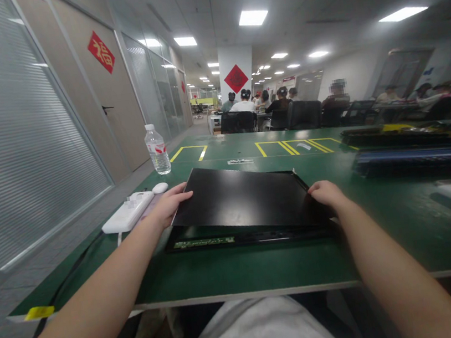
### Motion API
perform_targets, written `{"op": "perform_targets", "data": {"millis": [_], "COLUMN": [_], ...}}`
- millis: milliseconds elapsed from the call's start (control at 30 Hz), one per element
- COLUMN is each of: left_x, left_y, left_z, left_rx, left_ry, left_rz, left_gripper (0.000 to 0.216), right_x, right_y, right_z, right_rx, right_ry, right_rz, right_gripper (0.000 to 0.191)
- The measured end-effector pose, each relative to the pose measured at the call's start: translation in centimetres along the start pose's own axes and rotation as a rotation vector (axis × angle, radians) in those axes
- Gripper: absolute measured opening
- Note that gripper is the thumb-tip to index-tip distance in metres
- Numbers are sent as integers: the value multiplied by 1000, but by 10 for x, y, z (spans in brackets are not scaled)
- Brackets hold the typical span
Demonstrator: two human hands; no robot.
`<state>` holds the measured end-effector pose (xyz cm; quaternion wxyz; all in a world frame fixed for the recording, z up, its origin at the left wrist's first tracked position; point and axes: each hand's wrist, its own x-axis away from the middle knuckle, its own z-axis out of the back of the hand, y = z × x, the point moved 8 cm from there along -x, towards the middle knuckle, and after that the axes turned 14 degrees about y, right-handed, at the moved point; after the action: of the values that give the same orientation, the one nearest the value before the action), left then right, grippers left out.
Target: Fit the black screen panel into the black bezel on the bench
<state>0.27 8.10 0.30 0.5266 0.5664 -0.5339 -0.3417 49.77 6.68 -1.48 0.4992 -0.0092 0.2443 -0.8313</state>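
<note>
A flat black panel [241,194] lies tilted on top of a black frame [243,238] that shows a strip of green circuit board, on the green table [240,270]. My left hand [169,203] grips the panel's left edge, fingers curled along it. At the panel's right near corner my right hand [326,194] holds it, fingers closed over the edge. The near edge of the panel is lifted a little above the frame.
A white power strip [127,212] and a white mouse [160,187] lie left of the panel. A water bottle [157,149] stands behind them. Dark flat parts [407,149] lie at the right. Several seated people [266,101] work at far tables. Yellow outlines [289,147] mark the table.
</note>
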Motion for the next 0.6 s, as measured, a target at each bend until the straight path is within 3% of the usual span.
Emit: {"op": "perform_targets", "data": {"millis": [200, 433, 600], "left_x": [9, 23, 22], "left_y": [11, 28, 31], "left_z": [-6, -18, -15], "left_rx": [27, 62, 92], "left_ry": [-35, -128, -128], "left_rz": [-66, -219, -290], "left_gripper": [56, 66, 74], "right_x": [-3, -9, -6], "right_y": [5, 2, 9], "right_z": [-5, 3, -7], "right_rx": [-60, -185, -351], "right_ry": [-13, 128, 19], "right_rz": [-20, -21, -179], "right_gripper": [31, 46, 60]}}
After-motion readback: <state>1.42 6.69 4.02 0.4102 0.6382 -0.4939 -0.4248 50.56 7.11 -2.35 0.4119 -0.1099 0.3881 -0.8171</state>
